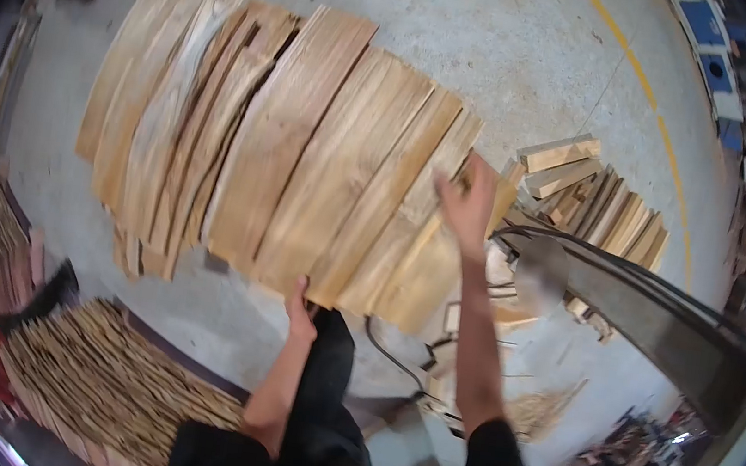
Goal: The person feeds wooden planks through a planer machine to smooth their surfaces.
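A row of long, thin wooden boards (289, 120) lies side by side in front of me, raised above the floor. My left hand (300, 314) is at their near ends, its thumb up against a board's edge. The other fingers of that hand are mostly hidden beneath the wood. Toward the right end of the row, my right hand (469, 206) is closed at a narrow board (435, 180), thumb on its face. Motion slightly blurs these fingers. Boards at the left end have rough, wavy edges and gaps between them.
A metal beam with a dark cable (661, 315) reaches in from the right. Short wood blocks (622, 217) are stacked on the floor beyond it. A large stack of thin boards (113, 378) stands at lower left. Wood scraps (546, 413) lie at lower right. A yellow line (640, 70) crosses the floor.
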Tool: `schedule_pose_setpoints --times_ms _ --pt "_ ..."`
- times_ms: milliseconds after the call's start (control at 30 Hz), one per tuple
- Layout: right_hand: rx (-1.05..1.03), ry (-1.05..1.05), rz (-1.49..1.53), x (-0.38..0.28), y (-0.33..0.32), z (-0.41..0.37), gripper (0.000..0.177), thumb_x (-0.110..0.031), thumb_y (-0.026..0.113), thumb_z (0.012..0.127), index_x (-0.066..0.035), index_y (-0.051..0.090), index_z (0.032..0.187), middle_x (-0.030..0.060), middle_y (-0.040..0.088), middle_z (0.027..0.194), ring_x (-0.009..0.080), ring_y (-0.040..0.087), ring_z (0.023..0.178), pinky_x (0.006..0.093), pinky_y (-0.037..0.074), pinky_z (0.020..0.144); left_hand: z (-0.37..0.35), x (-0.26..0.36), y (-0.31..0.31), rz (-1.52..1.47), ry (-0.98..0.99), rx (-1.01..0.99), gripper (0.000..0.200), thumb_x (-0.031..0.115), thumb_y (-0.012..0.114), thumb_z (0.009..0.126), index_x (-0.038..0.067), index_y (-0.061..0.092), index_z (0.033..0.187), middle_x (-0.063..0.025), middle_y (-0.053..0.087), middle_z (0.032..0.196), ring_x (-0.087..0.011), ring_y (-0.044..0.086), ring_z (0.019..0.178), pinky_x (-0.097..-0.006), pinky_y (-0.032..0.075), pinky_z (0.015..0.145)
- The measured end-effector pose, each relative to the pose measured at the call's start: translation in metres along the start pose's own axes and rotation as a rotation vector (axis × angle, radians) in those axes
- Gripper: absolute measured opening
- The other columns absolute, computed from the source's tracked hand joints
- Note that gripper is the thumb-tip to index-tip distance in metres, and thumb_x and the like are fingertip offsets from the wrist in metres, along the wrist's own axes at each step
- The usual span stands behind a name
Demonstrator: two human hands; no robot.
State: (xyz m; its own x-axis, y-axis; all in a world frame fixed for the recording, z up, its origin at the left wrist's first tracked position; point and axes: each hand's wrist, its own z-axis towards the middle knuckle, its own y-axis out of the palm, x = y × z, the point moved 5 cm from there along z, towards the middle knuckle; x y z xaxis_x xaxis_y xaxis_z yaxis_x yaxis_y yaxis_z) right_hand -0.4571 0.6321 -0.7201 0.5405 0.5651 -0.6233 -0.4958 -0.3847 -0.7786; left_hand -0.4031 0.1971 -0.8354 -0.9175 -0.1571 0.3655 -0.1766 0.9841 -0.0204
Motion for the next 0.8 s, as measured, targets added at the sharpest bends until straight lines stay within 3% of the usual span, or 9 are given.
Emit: schedule_pose_setpoints --times_ms 100,133,200,300,433,500,633,667,800 --pt "-0.063 0.002 -0.121 0.013 0.063 0.144 0.095 -0.069 0.076 0.088 0.002 0.059 0.148 0.0243 0.060 0.150 0.0405 0.056 0.139 0.0487 0.045 0.116 -0.006 0.007 0.005 -0.014 -0.004 -0.058 0.077 0.049 0.080 0.092 0.013 0.053 0.154 -0.0056 0.061 0.151 -0.0245 0.058 0.138 -0.0525 0.047 0.111" --pt "-0.240 0.144 -0.091 0.018 0.074 0.167 0.101 -0.076 0.073 0.085 0.001 0.060 0.148 0.0248 0.060 0.150 0.0402 0.057 0.139 0.0481 0.046 0.116 -0.005 0.006 0.004 -0.015 -0.008 -0.047 0.076 0.048 0.081 0.092 0.014 0.053 0.154 -0.0053 0.061 0.150 -0.0248 0.059 0.138 -0.0538 0.047 0.112" --pt "-0.646 0.422 -0.015 0.014 0.094 0.172 0.114 -0.091 0.066 0.078 0.000 0.062 0.147 0.0258 0.061 0.151 0.0397 0.059 0.140 0.0470 0.048 0.115 0.002 -0.002 -0.005 -0.084 0.030 -0.078 0.072 0.038 0.084 0.092 0.010 0.054 0.152 -0.0069 0.061 0.148 -0.0239 0.061 0.133 -0.0471 0.053 0.106" --pt "-0.586 0.408 -0.114 0.018 0.085 0.161 0.122 -0.098 0.064 0.071 0.001 0.067 0.142 0.0270 0.067 0.142 0.0398 0.064 0.134 0.0460 0.052 0.111 0.012 -0.010 -0.029 -0.148 -0.009 -0.172 0.069 0.026 0.084 0.094 0.006 0.052 0.152 -0.0082 0.063 0.146 -0.0235 0.065 0.129 -0.0415 0.058 0.101" --pt "-0.553 0.377 -0.150 0.020 0.065 0.117 0.118 -0.094 0.065 0.075 0.006 0.068 0.139 0.0285 0.070 0.136 0.0404 0.065 0.132 0.0469 0.052 0.111 0.006 0.000 -0.052 -0.152 0.077 -0.296 0.070 0.022 0.084 0.094 0.007 0.049 0.154 -0.0091 0.065 0.143 -0.0241 0.066 0.128 -0.0409 0.060 0.101" --pt "-0.413 0.386 -0.110 0.023 0.058 0.085 0.116 -0.092 0.066 0.077 0.007 0.068 0.137 0.0293 0.071 0.134 0.0411 0.067 0.130 0.0479 0.052 0.111 0.006 0.006 -0.081 -0.037 0.103 -0.341 0.070 0.041 0.076 0.099 0.011 0.049 0.156 -0.0091 0.063 0.147 -0.0272 0.064 0.132 -0.0452 0.058 0.104" --pt "-0.297 0.364 -0.075 0.037 0.055 0.032 0.109 -0.088 0.065 0.083 0.006 0.068 0.138 0.0285 0.069 0.138 0.0415 0.064 0.132 0.0466 0.050 0.113 0.000 0.048 -0.112 -0.315 -0.070 -0.406 0.085 0.071 0.062 0.097 0.014 0.048 0.158 -0.0077 0.059 0.153 -0.0309 0.061 0.136 -0.0527 0.054 0.108" --pt "-0.301 0.371 -0.106 0.041 0.054 0.020 0.099 -0.084 0.066 0.085 0.004 0.072 0.130 0.0275 0.071 0.133 0.0403 0.065 0.130 0.0483 0.050 0.109 -0.001 0.062 -0.111 -0.411 -0.136 -0.398 0.090 0.077 0.059 0.095 0.015 0.047 0.159 -0.0072 0.059 0.154 -0.0318 0.060 0.137 -0.0548 0.053 0.109" --pt "-0.329 0.428 -0.156 0.053 0.043 -0.020 0.098 -0.087 0.065 0.085 0.004 0.073 0.120 0.0261 0.072 0.126 0.0388 0.067 0.125 0.0490 0.051 0.105 0.025 0.082 -0.123 -0.121 -0.073 -0.354 0.094 0.081 0.057 0.093 0.016 0.047 0.160 -0.0061 0.057 0.156 -0.0323 0.057 0.140 -0.0560 0.051 0.110"
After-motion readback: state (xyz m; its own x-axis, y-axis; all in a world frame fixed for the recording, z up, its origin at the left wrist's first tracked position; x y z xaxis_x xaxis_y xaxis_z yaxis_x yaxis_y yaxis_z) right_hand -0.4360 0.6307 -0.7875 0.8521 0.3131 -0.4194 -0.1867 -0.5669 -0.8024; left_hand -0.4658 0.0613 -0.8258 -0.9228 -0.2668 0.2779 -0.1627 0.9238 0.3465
